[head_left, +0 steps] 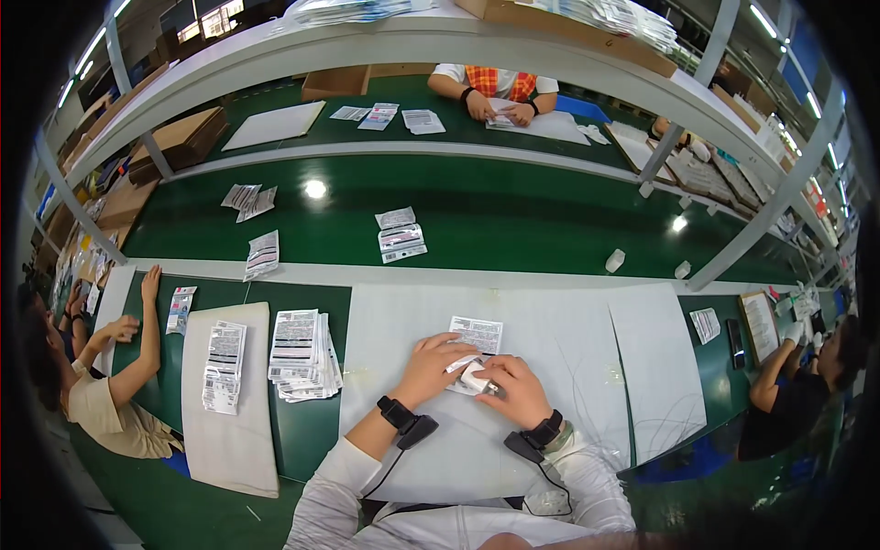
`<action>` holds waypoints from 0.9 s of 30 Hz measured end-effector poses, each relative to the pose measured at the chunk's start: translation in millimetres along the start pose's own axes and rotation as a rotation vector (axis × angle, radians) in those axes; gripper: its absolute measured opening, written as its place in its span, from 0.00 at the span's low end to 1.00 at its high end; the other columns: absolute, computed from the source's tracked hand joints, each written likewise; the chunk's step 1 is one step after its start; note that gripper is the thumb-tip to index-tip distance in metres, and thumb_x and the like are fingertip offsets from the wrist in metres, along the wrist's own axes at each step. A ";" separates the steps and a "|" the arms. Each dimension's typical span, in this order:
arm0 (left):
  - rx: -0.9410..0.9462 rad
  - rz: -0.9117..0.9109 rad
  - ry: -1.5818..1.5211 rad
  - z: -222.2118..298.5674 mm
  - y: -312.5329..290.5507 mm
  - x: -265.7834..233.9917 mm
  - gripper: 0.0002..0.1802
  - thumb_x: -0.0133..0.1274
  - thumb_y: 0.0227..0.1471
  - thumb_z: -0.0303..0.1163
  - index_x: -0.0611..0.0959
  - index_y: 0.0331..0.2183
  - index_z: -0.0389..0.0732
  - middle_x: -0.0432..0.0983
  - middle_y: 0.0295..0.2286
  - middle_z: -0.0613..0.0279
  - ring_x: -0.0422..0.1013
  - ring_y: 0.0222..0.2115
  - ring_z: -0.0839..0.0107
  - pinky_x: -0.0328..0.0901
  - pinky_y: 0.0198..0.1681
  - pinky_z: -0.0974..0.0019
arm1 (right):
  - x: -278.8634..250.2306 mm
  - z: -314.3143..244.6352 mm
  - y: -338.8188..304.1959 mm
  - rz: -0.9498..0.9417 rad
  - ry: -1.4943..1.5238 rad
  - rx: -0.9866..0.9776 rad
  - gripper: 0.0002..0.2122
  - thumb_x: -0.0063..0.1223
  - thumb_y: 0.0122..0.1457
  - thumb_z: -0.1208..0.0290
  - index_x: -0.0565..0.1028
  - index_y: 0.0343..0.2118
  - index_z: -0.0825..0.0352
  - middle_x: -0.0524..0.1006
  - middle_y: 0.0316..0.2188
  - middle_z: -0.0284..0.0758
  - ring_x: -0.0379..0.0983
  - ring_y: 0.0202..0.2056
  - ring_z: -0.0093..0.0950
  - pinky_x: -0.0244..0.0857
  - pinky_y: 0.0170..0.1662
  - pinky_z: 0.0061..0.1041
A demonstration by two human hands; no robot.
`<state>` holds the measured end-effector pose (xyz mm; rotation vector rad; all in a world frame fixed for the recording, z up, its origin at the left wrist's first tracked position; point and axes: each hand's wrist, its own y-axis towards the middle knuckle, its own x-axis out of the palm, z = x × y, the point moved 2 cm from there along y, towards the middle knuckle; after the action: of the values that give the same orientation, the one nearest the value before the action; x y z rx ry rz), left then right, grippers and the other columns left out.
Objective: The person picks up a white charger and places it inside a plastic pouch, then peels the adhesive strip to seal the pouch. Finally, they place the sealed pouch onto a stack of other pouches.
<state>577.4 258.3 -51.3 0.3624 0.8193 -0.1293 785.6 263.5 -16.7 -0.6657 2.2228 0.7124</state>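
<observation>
Over the white mat, my two hands meet around a printed pouch and a small white block. The white block, which looks like a plug-in charger with metal at one end, sits in the closed fingers of my right hand. My left hand has its fingers closed at the pouch's near end, touching the block's left side. The printed pouch reaches out flat beyond my fingers. How far the block lies inside the pouch is hidden by my fingers.
Stacked printed pouches lie left of the mat, with more pouches on a pale board. A green conveyor belt beyond carries pouches and small white blocks. Co-workers sit left, right and opposite. A shelf spans overhead.
</observation>
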 end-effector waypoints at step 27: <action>-0.028 0.293 0.751 30.3 30.3 18.6 0.13 0.52 0.47 0.33 0.78 0.39 0.49 0.71 0.36 0.69 0.68 0.39 0.70 0.57 0.47 0.57 | 29.0 32.9 32.5 0.056 0.067 0.220 0.15 0.57 0.47 0.76 0.66 0.38 0.61 0.71 0.20 0.31 0.72 0.24 0.35 0.66 0.28 0.34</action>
<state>618.6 276.0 -37.9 0.5095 1.4924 0.3125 762.0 301.1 -48.6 -0.5265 2.3456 0.4694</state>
